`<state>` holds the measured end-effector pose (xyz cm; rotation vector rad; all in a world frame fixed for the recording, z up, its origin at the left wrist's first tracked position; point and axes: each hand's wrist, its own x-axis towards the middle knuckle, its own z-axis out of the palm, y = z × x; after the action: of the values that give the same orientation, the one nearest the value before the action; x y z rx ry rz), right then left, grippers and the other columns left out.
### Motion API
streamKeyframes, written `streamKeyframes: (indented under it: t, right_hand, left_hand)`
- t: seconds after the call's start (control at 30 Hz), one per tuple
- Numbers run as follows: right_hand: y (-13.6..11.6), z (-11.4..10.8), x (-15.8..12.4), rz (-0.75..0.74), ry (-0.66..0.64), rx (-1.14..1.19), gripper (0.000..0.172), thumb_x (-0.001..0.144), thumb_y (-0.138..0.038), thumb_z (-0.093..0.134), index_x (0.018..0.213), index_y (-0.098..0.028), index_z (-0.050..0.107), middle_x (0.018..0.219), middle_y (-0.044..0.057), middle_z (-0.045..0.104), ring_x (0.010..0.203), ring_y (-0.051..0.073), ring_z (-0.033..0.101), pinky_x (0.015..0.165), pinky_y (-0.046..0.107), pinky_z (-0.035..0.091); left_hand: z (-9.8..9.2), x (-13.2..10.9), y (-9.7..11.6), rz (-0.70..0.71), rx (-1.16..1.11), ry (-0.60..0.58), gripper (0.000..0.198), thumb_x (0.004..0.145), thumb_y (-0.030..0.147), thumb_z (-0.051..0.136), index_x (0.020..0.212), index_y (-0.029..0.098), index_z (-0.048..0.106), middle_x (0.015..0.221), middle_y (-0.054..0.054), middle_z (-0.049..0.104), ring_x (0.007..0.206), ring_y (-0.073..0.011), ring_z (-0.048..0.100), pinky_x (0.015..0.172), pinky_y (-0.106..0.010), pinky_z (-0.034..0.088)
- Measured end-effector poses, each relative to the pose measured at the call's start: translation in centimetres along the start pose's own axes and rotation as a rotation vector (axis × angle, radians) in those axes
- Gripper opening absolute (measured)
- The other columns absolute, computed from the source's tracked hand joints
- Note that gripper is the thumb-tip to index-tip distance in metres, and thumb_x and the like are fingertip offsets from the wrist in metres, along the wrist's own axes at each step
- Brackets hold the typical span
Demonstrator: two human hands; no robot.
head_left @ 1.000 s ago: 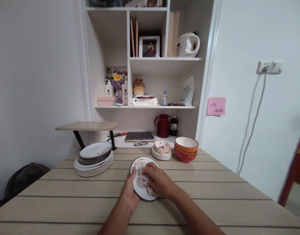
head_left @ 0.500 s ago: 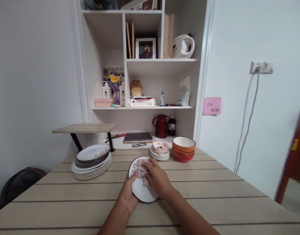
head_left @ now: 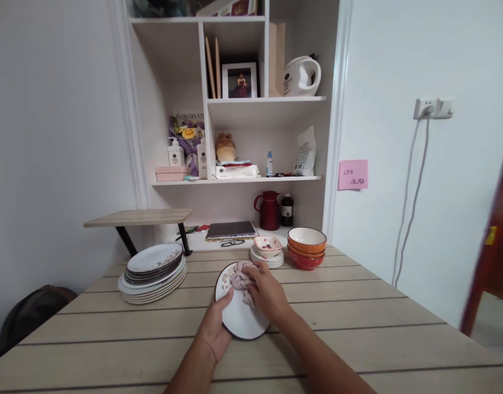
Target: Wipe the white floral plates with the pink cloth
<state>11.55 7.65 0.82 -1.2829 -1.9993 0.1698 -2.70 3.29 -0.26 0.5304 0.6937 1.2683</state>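
Observation:
A white plate [head_left: 242, 322] with a dark rim and a floral pattern is tilted above the table in front of me. My left hand [head_left: 217, 325] grips its left edge, the thumb on the upper face and the other fingers hidden underneath. Bunched in my right hand [head_left: 270, 293] is a pale pink cloth [head_left: 241, 277], pressed on the upper right part of the plate. To the left stands a stack of plates [head_left: 152, 273]. Beyond my right hand are small white dishes [head_left: 271, 261] under a pink-patterned bowl [head_left: 267, 245], beside stacked orange and red bowls [head_left: 306, 249].
A small wooden riser [head_left: 138, 218] on black legs stands behind the plate stack. At the back are a laptop [head_left: 230, 229], glasses [head_left: 232, 243], a dark red jug [head_left: 269, 210] and a dark bottle [head_left: 287, 210]. White shelves [head_left: 237, 179] rise above the slatted table [head_left: 337, 350].
My right hand and the cloth have shifted slightly right across the plate, uncovering more of the floral pattern. My left hand keeps its hold. The whole view has moved slightly.

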Motion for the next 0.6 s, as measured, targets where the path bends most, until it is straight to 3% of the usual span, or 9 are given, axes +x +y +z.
streamKeyframes:
  t: [0.6]
  right_hand:
    - [0.49, 0.13, 0.13, -0.051, 0.005, 0.052, 0.041, 0.080, -0.012, 0.052, 0.117, -0.027, 0.060, 0.128, 0.007, 0.048, 0.102, 0.019, 0.057, 0.091, 0.030, 0.045]
  left_hand:
    - [0.00, -0.03, 0.04, 0.001, 0.016, -0.004, 0.053, 0.073, 0.019, 0.070, 0.122, 0.007, 0.058, 0.099, -0.016, 0.074, 0.089, -0.0291, 0.070, 0.087, -0.040, 0.051]
